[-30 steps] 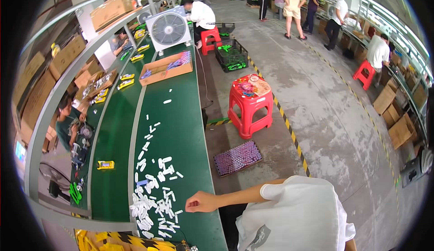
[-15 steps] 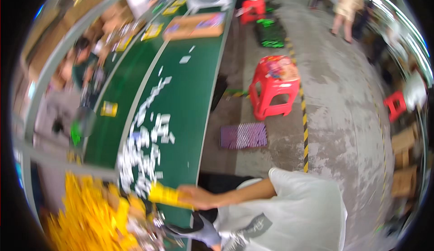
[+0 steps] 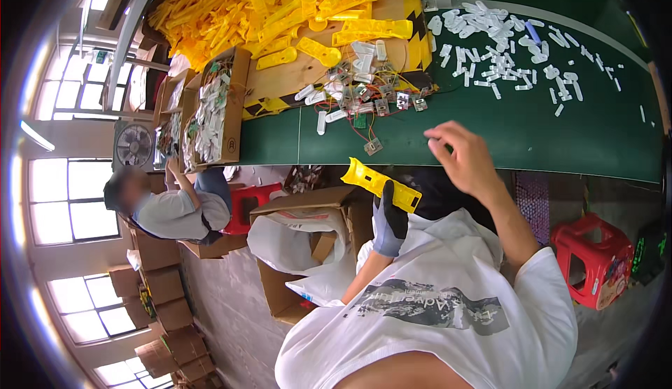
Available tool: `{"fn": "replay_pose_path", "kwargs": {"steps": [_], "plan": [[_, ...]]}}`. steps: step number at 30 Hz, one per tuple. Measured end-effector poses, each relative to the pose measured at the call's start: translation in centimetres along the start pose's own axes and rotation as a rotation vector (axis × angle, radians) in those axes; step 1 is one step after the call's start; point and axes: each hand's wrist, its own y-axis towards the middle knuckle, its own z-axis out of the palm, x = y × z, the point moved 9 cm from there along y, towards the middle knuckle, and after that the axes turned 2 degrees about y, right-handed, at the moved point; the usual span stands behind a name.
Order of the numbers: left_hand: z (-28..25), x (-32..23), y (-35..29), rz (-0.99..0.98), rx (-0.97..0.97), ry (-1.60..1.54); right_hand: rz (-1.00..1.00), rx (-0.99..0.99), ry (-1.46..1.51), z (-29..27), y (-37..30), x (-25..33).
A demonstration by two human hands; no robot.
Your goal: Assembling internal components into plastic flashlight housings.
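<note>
My left hand (image 3: 389, 226), in a grey and black glove, grips one end of a yellow plastic shell (image 3: 369, 181). The long shell is tilted, just off the near edge of the green bench (image 3: 280, 137), and shows small dark cutouts. My bare right hand (image 3: 462, 159) is raised over the bench edge, fingers bent but apart, with nothing visible between them. Beyond the shell lies a tangle of small wired electronic parts (image 3: 381, 105) with red wires and white pieces. Many small white plastic pieces (image 3: 500, 60) are scattered on the bench farther right.
A big heap of yellow shells (image 3: 245, 11) covers a wooden board (image 3: 273, 84) edged in black-yellow tape. Left of it stand cardboard boxes (image 3: 234, 109) of parts, with a seated person (image 3: 182, 210) nearby. Below the bench are a lined carton (image 3: 280, 294) and a red stool (image 3: 595, 259).
The view has swung left, bringing the yellow heap and boxes to the front. The bare right hand held a yellow shell before; now a yellow shell is in the gloved left hand.
</note>
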Motion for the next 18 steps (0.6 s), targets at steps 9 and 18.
{"fn": "replay_pose_path", "kwargs": {"steps": [9, 18], "plan": [[-2.7, 1.0, 0.0, -0.145, 0.124, 0.35, -0.159, -0.026, -0.521, -0.5, 10.3, -3.0], [7.4, 2.4, 1.5, -0.369, 0.613, -0.308, 0.185, -0.363, -0.041, -10.0, 3.5, -3.2]]}}
